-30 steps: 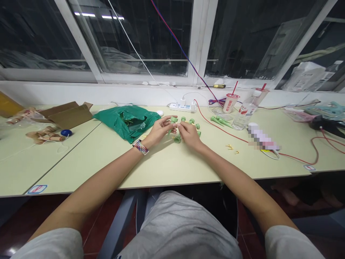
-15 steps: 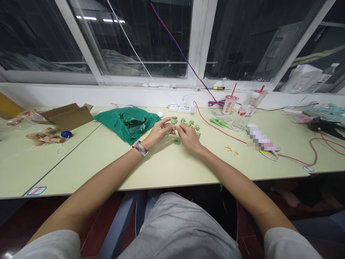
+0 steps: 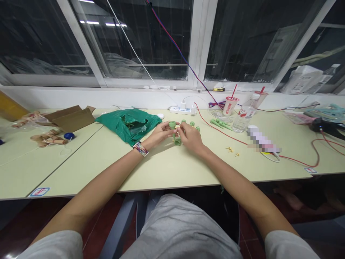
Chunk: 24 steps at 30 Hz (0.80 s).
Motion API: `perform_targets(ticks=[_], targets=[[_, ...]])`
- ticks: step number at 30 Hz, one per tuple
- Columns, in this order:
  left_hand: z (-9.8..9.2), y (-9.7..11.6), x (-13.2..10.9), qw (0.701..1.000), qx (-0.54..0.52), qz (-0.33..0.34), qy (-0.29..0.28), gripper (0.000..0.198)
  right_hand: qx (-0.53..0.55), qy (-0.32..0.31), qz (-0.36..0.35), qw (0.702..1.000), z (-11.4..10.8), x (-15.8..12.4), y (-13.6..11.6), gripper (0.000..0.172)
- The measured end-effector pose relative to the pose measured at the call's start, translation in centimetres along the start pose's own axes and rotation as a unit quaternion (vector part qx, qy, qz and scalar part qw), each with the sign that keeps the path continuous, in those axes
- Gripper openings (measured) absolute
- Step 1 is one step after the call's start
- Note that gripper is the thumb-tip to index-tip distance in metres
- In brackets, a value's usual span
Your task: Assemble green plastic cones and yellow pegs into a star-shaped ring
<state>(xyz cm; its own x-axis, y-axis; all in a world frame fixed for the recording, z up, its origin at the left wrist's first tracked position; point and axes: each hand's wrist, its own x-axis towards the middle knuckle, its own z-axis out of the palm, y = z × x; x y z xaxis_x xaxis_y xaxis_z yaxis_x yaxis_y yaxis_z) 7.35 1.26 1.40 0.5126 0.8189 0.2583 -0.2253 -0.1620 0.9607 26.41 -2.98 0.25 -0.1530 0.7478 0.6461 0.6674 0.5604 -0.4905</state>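
- Over the middle of the table (image 3: 172, 169), head view: our left hand (image 3: 159, 133) is closed on a green spike piece (image 3: 172, 125), fingertips under its round cap, holding it just above the tabletop.
- Our right hand (image 3: 190, 136) comes in from the other side, fingers pinched narrow and touching the same piece. Looks like one hand steadies it while the other fiddles. If there's anything tiny between those fingers, it's too small to tell.
- Another green piece (image 3: 177, 142) lies right below the hands, with more loose ones (image 3: 192, 124) just behind. The green bag (image 3: 129, 124) sits open beside the left hand, so everything's within easy reach, we'd guess.
- Versus half a second ago: the hands stay in the same spot, but back then the piece leaned with its point down to the left. Now it stands more upright, cap on top.
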Motion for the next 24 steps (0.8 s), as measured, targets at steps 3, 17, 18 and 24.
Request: perform_targets(ticks=[3, 17, 18, 24], targets=[[0.2, -0.1, 0.0, 1.000, 0.014, 0.003, -0.008, 0.041, 0.066, -0.006, 0.019, 0.998, -0.1, 0.3, 0.1, 0.028], [1.1, 0.2, -0.2, 0.998, 0.055, 0.031, 0.019, 0.032, 0.222, -0.027, 0.107, 0.969, 0.4, 0.5, 0.5, 0.035], [1.0, 0.1, -0.1, 0.998, 0.040, 0.027, 0.028, 0.034, 0.229, -0.020, 0.110, 0.967, 0.3, 0.6, 0.5, 0.035], [0.4, -0.3, 0.4, 0.995, -0.045, 0.015, 0.093, 0.048, 0.326, 0.007, 0.142, 0.934, 0.2, 1.1, 0.4, 0.031]])
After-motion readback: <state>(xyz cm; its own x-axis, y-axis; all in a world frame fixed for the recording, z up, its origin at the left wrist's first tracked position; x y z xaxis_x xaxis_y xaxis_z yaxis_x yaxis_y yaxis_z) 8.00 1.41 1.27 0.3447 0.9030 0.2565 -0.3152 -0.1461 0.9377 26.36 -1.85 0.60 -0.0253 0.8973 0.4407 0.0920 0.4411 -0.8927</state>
